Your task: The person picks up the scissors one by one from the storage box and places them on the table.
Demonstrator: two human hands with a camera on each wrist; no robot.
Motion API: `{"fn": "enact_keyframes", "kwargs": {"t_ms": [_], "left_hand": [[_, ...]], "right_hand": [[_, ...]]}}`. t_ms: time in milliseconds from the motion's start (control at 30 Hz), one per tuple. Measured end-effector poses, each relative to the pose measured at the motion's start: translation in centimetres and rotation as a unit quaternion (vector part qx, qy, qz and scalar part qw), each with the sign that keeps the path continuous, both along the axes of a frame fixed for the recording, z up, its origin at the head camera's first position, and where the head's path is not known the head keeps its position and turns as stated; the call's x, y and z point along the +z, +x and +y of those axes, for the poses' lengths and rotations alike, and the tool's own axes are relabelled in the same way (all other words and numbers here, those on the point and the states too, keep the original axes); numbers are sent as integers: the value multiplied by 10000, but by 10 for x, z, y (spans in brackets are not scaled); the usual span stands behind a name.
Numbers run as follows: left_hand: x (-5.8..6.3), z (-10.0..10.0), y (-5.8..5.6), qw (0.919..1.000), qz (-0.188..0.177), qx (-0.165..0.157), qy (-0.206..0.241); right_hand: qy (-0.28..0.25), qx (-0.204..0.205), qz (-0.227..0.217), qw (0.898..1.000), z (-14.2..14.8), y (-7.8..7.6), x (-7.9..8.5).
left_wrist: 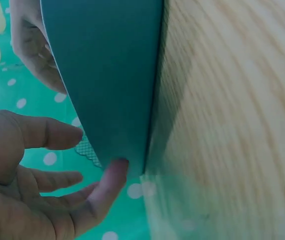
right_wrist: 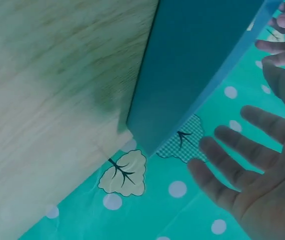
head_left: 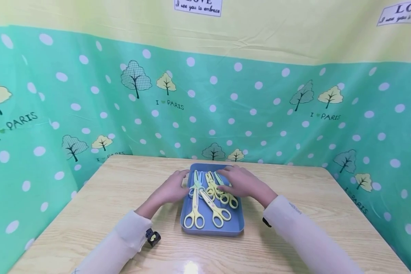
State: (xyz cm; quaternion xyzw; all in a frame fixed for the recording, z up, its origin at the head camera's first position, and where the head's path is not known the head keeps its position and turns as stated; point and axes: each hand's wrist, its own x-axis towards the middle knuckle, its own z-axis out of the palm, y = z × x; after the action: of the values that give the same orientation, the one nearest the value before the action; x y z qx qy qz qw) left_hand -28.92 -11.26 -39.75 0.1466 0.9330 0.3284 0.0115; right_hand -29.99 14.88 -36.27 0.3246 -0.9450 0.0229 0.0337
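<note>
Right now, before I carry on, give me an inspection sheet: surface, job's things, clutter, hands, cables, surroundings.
Surface: light wood-grain table, with a bright glare spot toward the bottom of the head view.
Job's things: blue tray on the table, holding several pairs of scissors, mostly yellow, some green or blue, partly overlapping.
Clutter: nothing seen.
Left hand: at the tray's left side, fingers loose, one fingertip apparently on its outer wall.
Right hand: over the tray's right side, fingers spread; contact with scissors cannot be told.
Cables: nothing seen.
Surroundings: green and yellow cloth behind and beside the table, printed with trees and dots.
</note>
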Motion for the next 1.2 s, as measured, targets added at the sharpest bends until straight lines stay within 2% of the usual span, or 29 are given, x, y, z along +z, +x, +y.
{"fn": "enact_keyframes", "kwargs": {"t_ms": [133, 300, 567, 900, 1200], "left_hand": [[-3, 0, -2, 9970, -508, 127, 577], [-5, 3, -2, 9863, -1064, 236, 1241], [-6, 3, -4, 9802, -1189, 240, 1565], [-8, 3, -7, 9796, -1246, 206, 1561], [-8, 1, -6, 9799, -1251, 172, 1547]], "right_hand": [[-111, 177, -378, 9991, -5, -8, -1], [95, 307, -646, 9974, -10, -16, -10], [456, 238, -915, 9945, -22, -16, -18], [782, 585, -744, 9924, -24, -21, -28], [835, 202, -822, 9929, -35, -15, -24]]}}
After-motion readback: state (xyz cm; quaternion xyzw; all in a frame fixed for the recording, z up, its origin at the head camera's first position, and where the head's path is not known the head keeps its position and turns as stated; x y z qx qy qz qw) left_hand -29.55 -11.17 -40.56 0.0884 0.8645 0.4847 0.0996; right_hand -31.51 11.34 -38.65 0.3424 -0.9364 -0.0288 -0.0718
